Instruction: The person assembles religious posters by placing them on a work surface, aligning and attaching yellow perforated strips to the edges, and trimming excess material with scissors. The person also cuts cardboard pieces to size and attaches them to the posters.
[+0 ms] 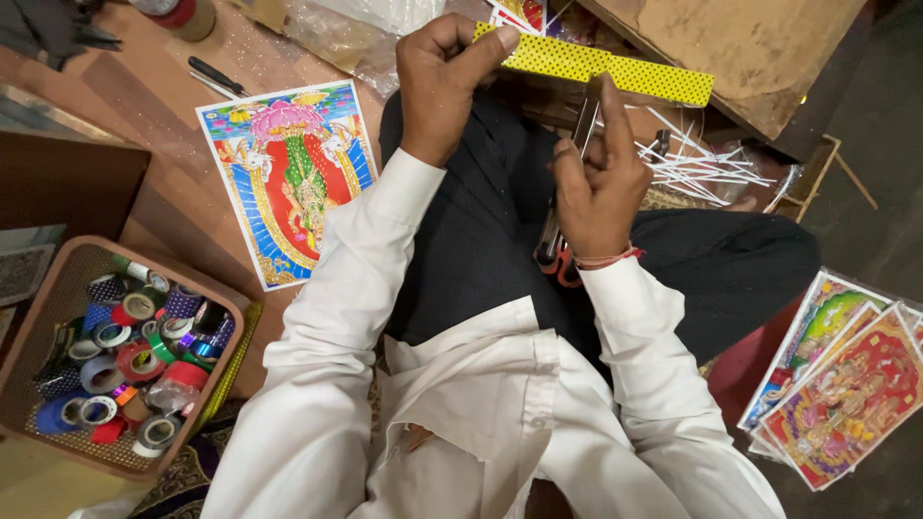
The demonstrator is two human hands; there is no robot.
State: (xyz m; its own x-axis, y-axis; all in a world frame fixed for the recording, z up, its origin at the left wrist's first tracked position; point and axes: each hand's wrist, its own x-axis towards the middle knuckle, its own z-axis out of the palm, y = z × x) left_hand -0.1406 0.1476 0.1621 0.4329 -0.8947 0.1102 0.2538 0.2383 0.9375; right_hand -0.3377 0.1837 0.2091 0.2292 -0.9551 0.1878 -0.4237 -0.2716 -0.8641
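Observation:
My left hand (444,82) pinches one end of a long yellow strip with black dots (615,75), holding it level above my lap. My right hand (598,183) grips a pair of scissors (567,192) with red handles; the blades point up and reach the strip's lower edge near its middle. I sit cross-legged in dark trousers and a white shirt.
A colourful printed picture (288,173) lies on the floor at left. A brown basket (38,317) of several tape rolls stands at lower left. A stack of printed pictures (846,384) lies at lower right. White thin sticks (702,163) lie beyond my right hand. A cardboard sheet (750,48) is at top right.

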